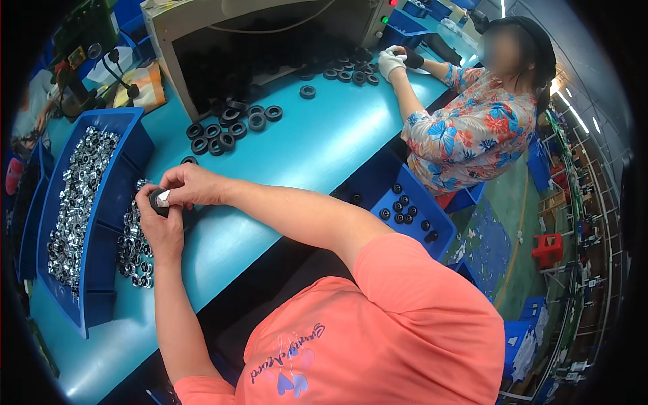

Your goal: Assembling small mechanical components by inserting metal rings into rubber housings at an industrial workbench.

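My left hand is closed round a small black rubber ring, holding it above the table near the left side. My right hand pinches at the same ring from above, its fingers curled and partly hidden. Something white shows at the right thumb tip; whether it is a wrap or a part, I cannot tell. Beside and below the left hand lies a loose pile of shiny metal bearing-like parts. Just beyond the right hand is another black ring, with several more black rings farther back.
A long blue bin full of shiny metal parts stands at the left. A machine housing with a dark opening is at the back of the turquoise table. A co-worker sits at the right, near a blue bin of black wheels.
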A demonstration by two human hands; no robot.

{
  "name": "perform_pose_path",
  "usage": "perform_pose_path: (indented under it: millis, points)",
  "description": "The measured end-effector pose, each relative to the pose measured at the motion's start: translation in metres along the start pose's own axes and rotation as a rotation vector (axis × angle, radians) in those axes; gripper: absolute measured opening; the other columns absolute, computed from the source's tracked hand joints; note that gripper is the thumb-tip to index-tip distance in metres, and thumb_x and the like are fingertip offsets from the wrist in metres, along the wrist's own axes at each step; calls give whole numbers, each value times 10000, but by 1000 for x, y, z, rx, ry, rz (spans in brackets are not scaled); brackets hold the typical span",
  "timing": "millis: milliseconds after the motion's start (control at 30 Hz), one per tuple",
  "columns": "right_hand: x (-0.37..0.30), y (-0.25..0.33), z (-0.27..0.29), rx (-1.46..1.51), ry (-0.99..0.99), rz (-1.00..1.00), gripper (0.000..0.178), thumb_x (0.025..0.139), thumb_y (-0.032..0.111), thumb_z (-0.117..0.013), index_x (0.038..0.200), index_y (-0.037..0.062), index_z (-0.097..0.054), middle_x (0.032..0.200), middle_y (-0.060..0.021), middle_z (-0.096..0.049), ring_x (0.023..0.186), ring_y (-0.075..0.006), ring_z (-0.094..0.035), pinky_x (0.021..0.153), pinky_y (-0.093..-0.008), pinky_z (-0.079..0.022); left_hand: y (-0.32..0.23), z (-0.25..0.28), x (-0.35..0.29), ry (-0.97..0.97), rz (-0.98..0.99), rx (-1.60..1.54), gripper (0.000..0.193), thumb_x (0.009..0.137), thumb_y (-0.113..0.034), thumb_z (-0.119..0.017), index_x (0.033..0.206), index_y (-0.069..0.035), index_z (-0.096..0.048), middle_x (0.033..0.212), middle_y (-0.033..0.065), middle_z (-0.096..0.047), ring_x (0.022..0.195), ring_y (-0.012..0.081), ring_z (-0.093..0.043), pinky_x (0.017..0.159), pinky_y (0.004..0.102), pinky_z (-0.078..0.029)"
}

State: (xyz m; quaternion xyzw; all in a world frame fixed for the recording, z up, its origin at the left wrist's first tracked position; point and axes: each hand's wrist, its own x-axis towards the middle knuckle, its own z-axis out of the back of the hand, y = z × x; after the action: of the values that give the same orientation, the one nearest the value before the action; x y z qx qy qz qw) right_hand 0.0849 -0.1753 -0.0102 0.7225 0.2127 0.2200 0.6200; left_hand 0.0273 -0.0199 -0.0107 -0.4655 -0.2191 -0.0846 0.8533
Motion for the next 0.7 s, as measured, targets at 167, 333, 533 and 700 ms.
perform_pose_path:
  millis: [167, 333, 533, 700]
  points:
    - [-3, 1, 1, -41, -22, 52, 225, 837, 199, -774, 975, 45, -685, 806, -4, -660, 682, -81, -602, 577, -241, -484, 2, -2, -2, -30, -61, 15, 423, 880, -124, -732, 1236, -59, -513, 1049, 164, -659, 931, 305, -670, 825, 397, -526]
    - [0, -4, -1, -54, -81, 57, 222, 823, 181, -789, 951, 37, -678, 774, -9, -660, 655, -85, -603, 536, -254, -487, 2, -4, -3, -10, -38, -6, 410, 887, -112, -712, 1243, -60, -516, 1057, 187, -670, 947, 326, -687, 820, 401, -534]
    - [-1, -7, -1, 9, -121, 35, 241, 835, 211, -767, 978, 39, -676, 815, -27, -674, 659, -104, -627, 517, -252, -493, 1, -6, -2, 23, 2, -93, 451, 920, -157, -734, 1308, -49, -530, 1141, 151, -638, 1007, 257, -649, 850, 352, -524]
    - [2, -1, 4, 41, -126, 39, 202, 873, 207, -716, 983, 42, -676, 827, -43, -673, 662, -123, -638, 520, -264, -506, 2, -5, -2, 25, 17, -223, 491, 914, -147, -727, 1365, -64, -548, 1248, 134, -604, 1103, 245, -621, 929, 345, -513]
